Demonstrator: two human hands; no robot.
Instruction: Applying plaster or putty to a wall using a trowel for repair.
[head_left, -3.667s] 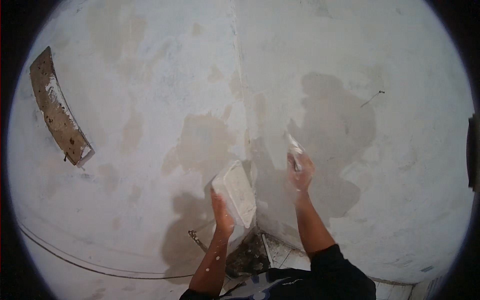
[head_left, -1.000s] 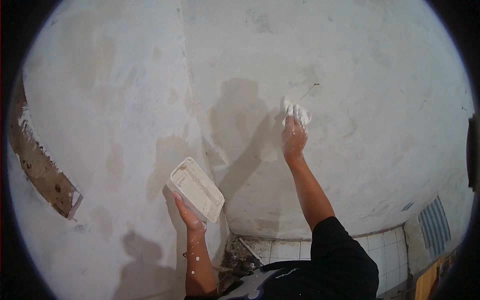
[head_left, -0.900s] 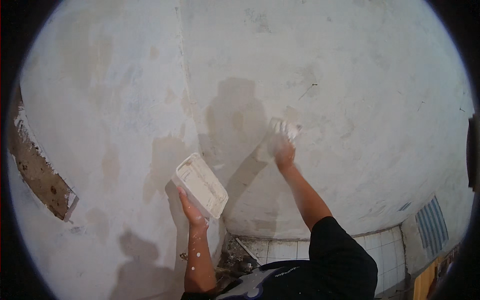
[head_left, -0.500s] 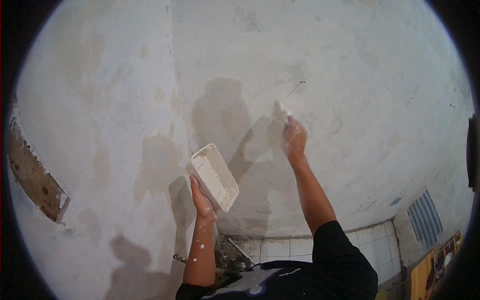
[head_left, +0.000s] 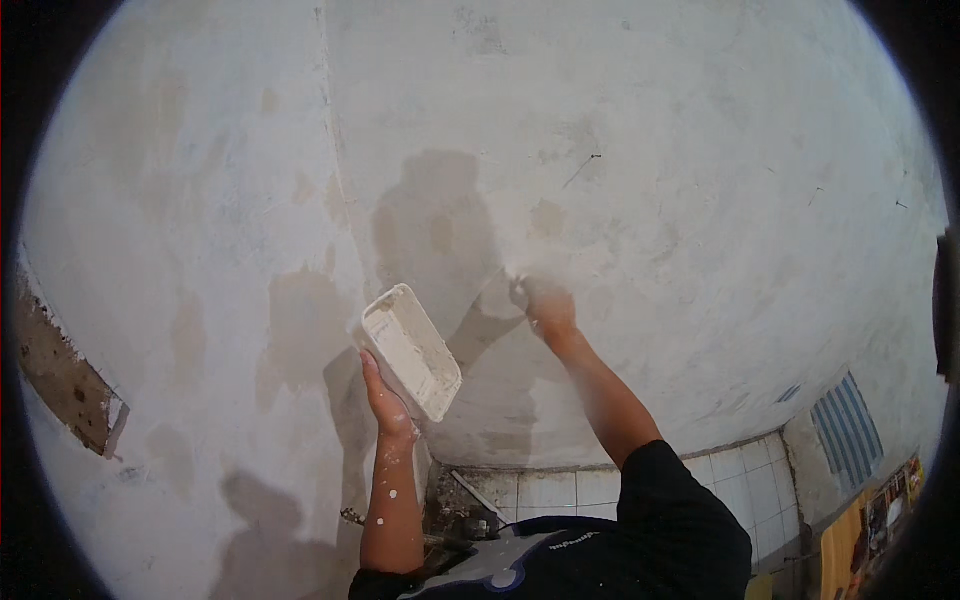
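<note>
My left hand (head_left: 386, 400) holds a white rectangular plastic tub (head_left: 408, 350) from beneath and its left side, the thumb up along the wall of it. Whitish paste coats the inside of this tub, which is tilted with its opening in view. My right hand (head_left: 551, 312) is closed and blurred by motion, close to the plastered wall (head_left: 690, 240). A small white-smeared tool (head_left: 518, 288) sticks out from its fingers; the blur hides its exact shape. Darker damp-looking patches (head_left: 548, 217) mark the wall just above that hand. White spots dot my left forearm.
Two walls meet in a corner left of the middle. A nail (head_left: 596, 157) juts from the wall above my right hand. White tiles (head_left: 548, 490) line the bottom. Far right are a blue striped cloth (head_left: 847, 430) and a yellow object (head_left: 842, 550); bare brown board (head_left: 62, 375) shows far left.
My right hand has moved down and a little left along the wall with the tool, uncovering a darker patch. My left hand and the tub have shifted slightly left in the view.
</note>
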